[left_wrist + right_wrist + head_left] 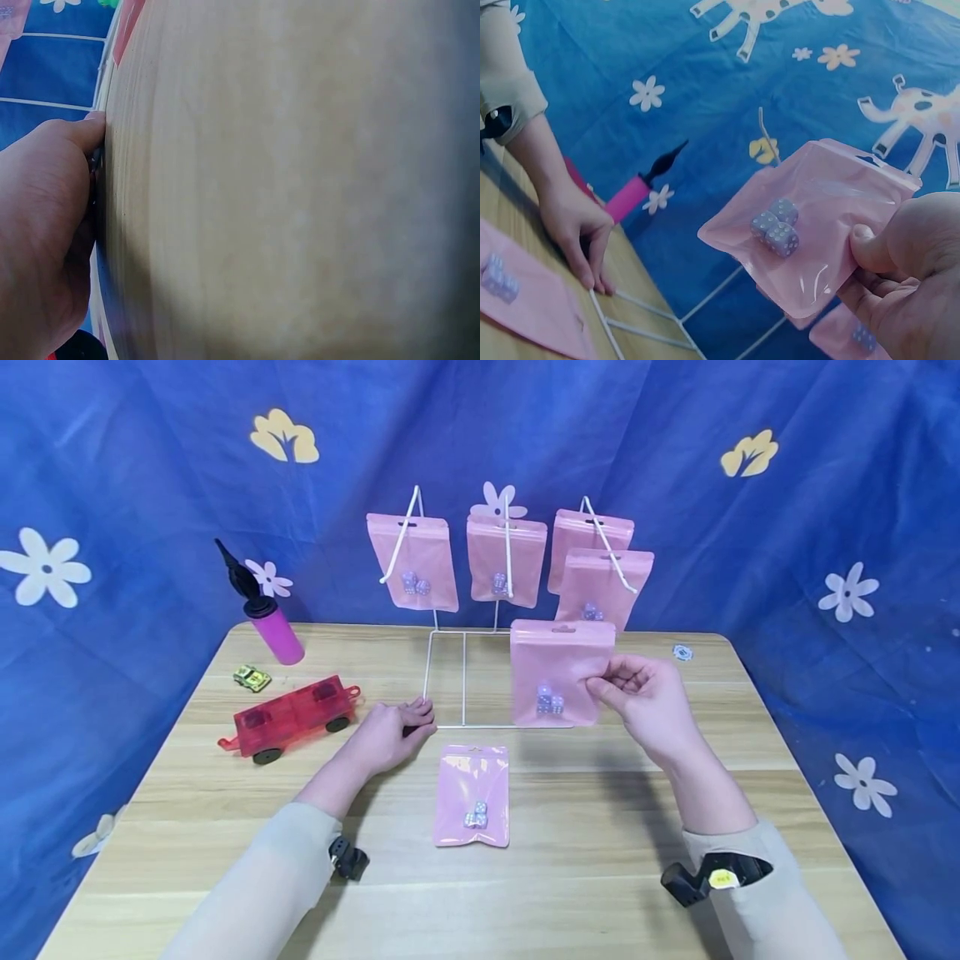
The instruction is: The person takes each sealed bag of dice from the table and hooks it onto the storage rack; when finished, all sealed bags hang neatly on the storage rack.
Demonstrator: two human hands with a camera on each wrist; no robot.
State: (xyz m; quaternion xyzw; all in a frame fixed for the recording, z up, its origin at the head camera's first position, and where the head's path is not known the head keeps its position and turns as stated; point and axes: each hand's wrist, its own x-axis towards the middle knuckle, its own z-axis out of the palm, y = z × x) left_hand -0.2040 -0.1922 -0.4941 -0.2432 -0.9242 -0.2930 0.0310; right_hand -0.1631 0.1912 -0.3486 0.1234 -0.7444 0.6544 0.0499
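My right hand [651, 710] pinches the right edge of a pink zip bag [562, 664] between thumb and fingers. Through its clear front show a few pale purple dice [775, 227]. The bag is held up in front of the white wire rack [463, 681], its slotted top edge upward. At the front left corner of the rack's base, my left hand [390, 735] grips the wire low against the table. Another pink bag with dice [471, 781] lies flat on the table, between the forearms.
More pink bags hang from the rack's left hook [400, 543], middle hook [507, 547] and right hook [609, 545]. On the left stand a red toy wagon [296, 714], a small toy car [251, 677] and a pink hand pump [277, 631]. A round chip [682, 652] lies back right.
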